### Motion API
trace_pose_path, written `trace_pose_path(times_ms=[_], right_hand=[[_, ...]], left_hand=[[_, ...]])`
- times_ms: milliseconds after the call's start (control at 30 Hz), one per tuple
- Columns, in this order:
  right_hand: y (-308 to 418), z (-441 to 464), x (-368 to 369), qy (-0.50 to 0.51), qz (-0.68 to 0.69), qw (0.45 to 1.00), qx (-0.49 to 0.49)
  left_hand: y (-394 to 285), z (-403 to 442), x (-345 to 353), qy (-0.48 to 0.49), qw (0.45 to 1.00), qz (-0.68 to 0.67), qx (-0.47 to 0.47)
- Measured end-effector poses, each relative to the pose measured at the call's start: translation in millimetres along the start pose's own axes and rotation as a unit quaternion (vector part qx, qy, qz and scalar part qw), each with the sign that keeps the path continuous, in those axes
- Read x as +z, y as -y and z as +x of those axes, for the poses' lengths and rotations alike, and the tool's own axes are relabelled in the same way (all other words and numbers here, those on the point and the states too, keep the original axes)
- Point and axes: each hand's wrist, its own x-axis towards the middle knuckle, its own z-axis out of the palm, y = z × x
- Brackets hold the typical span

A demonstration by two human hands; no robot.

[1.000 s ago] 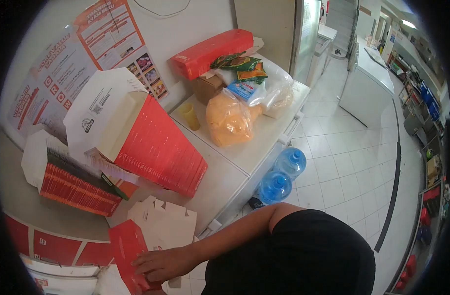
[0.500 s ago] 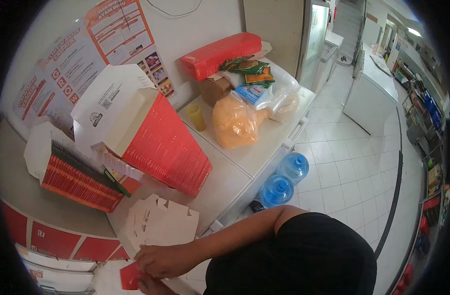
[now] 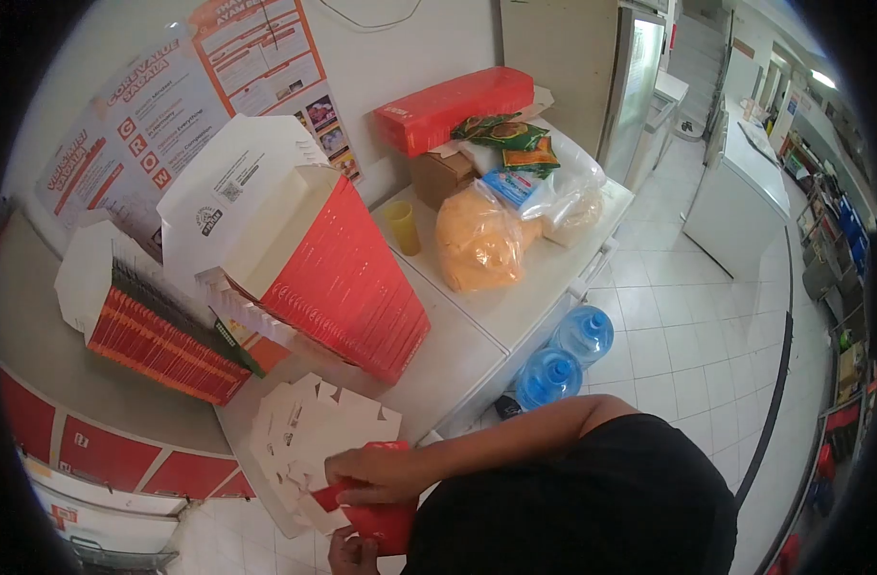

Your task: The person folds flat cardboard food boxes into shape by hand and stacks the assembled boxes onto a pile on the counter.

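Two-handed folding, apparently: right hand (image 3: 379, 474) and left hand (image 3: 352, 553), fingers gripping red carton (image 3: 381, 525); next crease calls for bracing.

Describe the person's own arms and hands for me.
The right arm comes out of a short-sleeved, plain black top. The right hand and left hand are both ungloved. No watch or bracelet shows on the right wrist; the left sleeve is out of view.

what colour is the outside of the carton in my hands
The carton is red, in the head view.
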Motion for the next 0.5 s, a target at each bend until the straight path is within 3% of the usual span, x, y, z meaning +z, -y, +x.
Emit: trace_pose_path(times_ms=[33,67,133,167,267,300,367,400,433,467,500], right_hand=[[1,-1,1,-0.035,-0.002,0.999,-0.039],[-1,-4,1,0.046,-0.082,0.995,-0.043],[-8,-8,10,0.21,-0.234,0.948,-0.049],[-12,-12,15,0.286,-0.213,0.934,-0.018],[32,-17,-9,0.216,-0.078,0.972,0.054],[29,-17,-7,0.261,-0.092,0.961,0.027],[12,-11,6,0.346,-0.117,0.93,-0.031],[5,-7,13,0.263,-0.117,0.958,-0.014],[-3,-3,20,0.179,-0.117,0.977,0.004],[-11,2,25,0.093,-0.117,0.989,0.022],[-14,12,26,0.002,-0.086,0.996,0.01]], left_hand=[[-13,-3,2,-0.018,0.998,-0.03,-0.043],[-26,-4,5,-0.032,0.994,-0.059,-0.084],[-42,-7,14,-0.024,0.993,-0.079,-0.084],[-46,-8,16,-0.018,0.993,-0.088,-0.083],[-45,-8,5,0.005,0.997,-0.027,-0.067],[-5,-9,-6,-0.004,1.0,-0.005,-0.005],[-7,0,-8,-0.074,0.983,0.133,0.103],[-24,7,-6,-0.108,0.96,0.203,0.157],[-48,2,-8,-0.183,0.888,0.373,0.197],[-52,4,10,-0.377,0.852,0.289,0.22],[-65,9,10,-0.362,0.847,0.29,0.258]])
